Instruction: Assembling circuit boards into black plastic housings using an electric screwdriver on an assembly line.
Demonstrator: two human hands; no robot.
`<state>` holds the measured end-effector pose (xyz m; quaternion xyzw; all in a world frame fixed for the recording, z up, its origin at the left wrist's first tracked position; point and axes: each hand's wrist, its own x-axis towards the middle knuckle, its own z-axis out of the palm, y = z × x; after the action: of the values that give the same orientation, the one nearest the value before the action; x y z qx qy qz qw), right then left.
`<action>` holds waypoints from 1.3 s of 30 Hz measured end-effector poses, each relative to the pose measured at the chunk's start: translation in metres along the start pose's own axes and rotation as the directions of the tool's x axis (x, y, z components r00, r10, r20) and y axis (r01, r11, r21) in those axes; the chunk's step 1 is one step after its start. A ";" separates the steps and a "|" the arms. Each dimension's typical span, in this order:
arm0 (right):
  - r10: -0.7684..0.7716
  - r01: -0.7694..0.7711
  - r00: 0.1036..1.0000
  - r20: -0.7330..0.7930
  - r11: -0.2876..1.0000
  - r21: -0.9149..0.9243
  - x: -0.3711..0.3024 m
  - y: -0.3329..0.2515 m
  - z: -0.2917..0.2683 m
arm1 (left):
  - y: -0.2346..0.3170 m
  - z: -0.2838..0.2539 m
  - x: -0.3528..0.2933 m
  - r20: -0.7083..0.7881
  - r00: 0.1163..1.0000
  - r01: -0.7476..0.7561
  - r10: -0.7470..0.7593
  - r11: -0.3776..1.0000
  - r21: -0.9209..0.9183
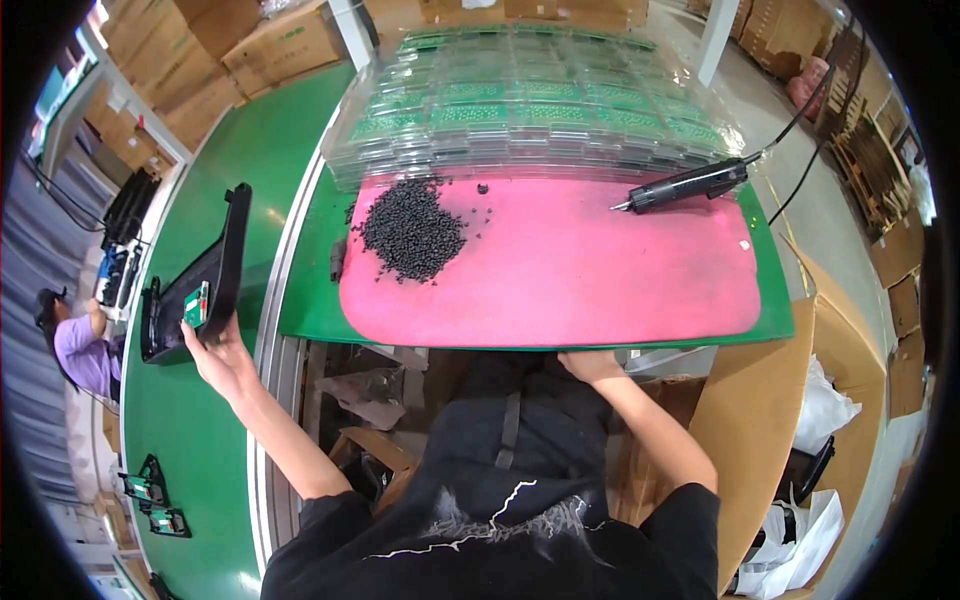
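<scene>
My left hand reaches over the green belt at the left and grips the near end of a black plastic housing. The housing is tilted up, and a small green circuit board sits in it beside my thumb. My right hand is at the front edge of the table, close to my lap; its fingers are hidden by the edge. On the pink mat lie a heap of small black screws and, at the right, a black electric screwdriver with its cord running up.
Stacked clear trays of green circuit boards fill the table's back. More black housings with boards lie on the green belt. An open cardboard box stands at right. Another person in purple sits beyond the belt.
</scene>
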<state>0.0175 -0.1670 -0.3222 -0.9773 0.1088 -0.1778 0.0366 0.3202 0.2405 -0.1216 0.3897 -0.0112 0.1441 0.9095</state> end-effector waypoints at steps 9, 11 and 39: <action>0.086 -0.111 0.911 0.404 0.993 0.040 -0.033 -0.028 -0.114 | -0.042 0.043 -0.037 0.231 0.812 -0.575 0.536 0.669 0.471; -0.043 -0.026 0.755 0.655 0.995 0.095 -0.042 -0.020 -0.141 | -0.049 0.071 -0.066 0.425 0.815 -0.579 0.394 0.586 0.567; 0.925 -0.531 -0.379 0.041 -0.253 0.809 -0.326 0.205 -0.306 | -0.120 0.181 -0.228 0.975 -0.167 -0.281 -0.150 0.955 0.099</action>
<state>-0.4297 -0.3030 -0.1700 -0.3213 0.7468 -0.4474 0.3726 0.1505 -0.0248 -0.1104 0.4832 -0.7001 -0.1575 0.5017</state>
